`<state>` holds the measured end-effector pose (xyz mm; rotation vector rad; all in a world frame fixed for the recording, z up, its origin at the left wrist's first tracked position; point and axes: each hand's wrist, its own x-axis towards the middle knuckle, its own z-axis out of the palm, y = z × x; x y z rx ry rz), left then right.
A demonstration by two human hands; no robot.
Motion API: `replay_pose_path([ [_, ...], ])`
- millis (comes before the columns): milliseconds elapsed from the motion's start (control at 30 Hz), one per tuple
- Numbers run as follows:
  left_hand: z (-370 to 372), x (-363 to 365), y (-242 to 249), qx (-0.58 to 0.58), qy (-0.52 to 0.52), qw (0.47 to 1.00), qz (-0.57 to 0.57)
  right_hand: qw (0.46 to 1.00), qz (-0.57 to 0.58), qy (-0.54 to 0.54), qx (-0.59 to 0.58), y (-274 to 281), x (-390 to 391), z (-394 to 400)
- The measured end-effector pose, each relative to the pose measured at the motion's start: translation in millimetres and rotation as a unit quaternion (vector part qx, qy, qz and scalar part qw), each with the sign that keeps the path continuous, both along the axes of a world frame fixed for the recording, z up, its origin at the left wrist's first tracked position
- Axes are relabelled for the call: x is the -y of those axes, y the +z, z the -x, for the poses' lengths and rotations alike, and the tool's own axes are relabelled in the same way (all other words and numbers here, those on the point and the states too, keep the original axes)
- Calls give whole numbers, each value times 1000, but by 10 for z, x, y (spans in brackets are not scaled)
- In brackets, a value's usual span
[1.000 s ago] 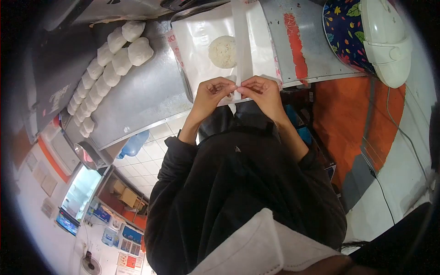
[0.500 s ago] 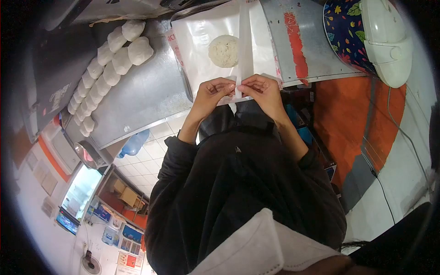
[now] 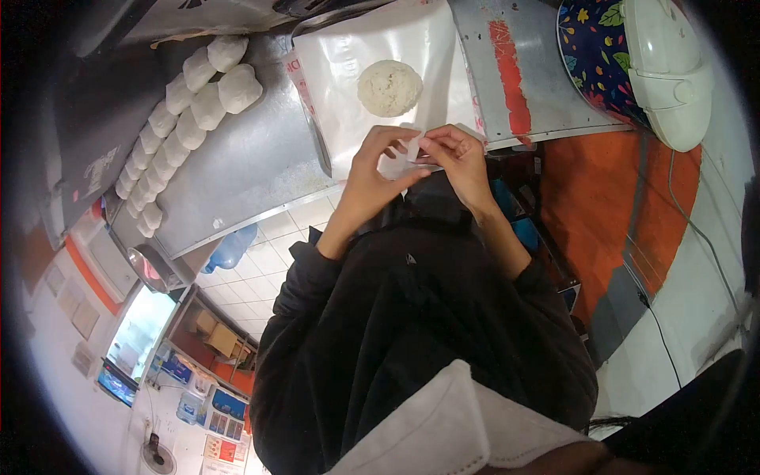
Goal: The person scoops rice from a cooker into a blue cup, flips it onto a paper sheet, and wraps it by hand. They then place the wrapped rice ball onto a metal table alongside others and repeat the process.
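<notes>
- Item: a white, grainy mound (image 3: 389, 88), apparently cooked rice, lies on a white sheet (image 3: 439, 71), left of its middle and beyond both hands, touched by neither.
- Left hand (image 3: 368, 182): partly open, thumb well apart from curled fingers, at the sheet's near edge. Whether the fingertips touch the sheet cannot be determined.
- Right hand (image 3: 467, 170): nearly closed, thumb and forefinger pinching a small fold of the near edge.
- Handling, in the inspector's judgement: the pinch should be light and close to the fold, as the thin sheet would probably crease or tear under a hard pull.
- Both hands should work level, with even tension, so that the fold runs straight. The left thumb is best laid flat along the crease (a fingertip alone would likely pucker it).
- The sheet should be kept flat beneath the mound; a tug towards the body could shift or break the loose grains.
- Lettering, sheet: red print (image 3: 297, 73) on the left margin appears to include "D" and "I"; the remainder is illegible. Further red print shows at the right margin.
- Lettering, elsewhere: pale characters on the dark panel (image 3: 83, 142) at far left, unreadable. A small pale mark (image 3: 410, 259) sits on the black garment, brand not identifiable.
- Other labels: the patterned appliance (image 3: 665, 79) shows coloured leaves and no legible brand. Posted papers (image 3: 218, 449) are too small to read.
</notes>
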<state>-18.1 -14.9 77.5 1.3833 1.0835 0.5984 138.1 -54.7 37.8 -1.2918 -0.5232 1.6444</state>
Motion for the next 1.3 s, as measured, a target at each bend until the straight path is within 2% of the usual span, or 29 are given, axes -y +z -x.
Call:
replay_pose_path([
  [33,-47,-9,94,-69,7,993,-101,999,2,-16,-31,30,-7,1],
  [67,-48,6,75,-69,8,992,-101,998,4,-31,-61,44,-13,3],
  [167,-44,17,16,-85,32,993,-80,998,-11,-54,-42,25,2,-6],
  [233,-18,-42,40,-89,48,995,-8,998,-30,-55,-16,24,1,3],
  [367,19,-102,96,-101,39,994,-31,997,-50,-41,46,108,-31,-3],
  [567,27,-123,169,-96,49,994,-21,995,-49,-21,82,319,-151,69],
  [667,53,-135,116,-85,59,993,-51,996,-52,-16,73,304,-175,89],
  [733,69,-150,109,-69,68,995,-7,997,-52,-17,58,283,-176,99],
  [1067,140,-143,11,-14,69,997,32,998,-61,27,21,193,-183,71],
  [1167,161,-163,83,-16,55,997,49,995,-81,16,56,213,-206,86],
  [1300,216,-183,74,-17,56,995,79,997,-65,20,48,225,-221,107],
])
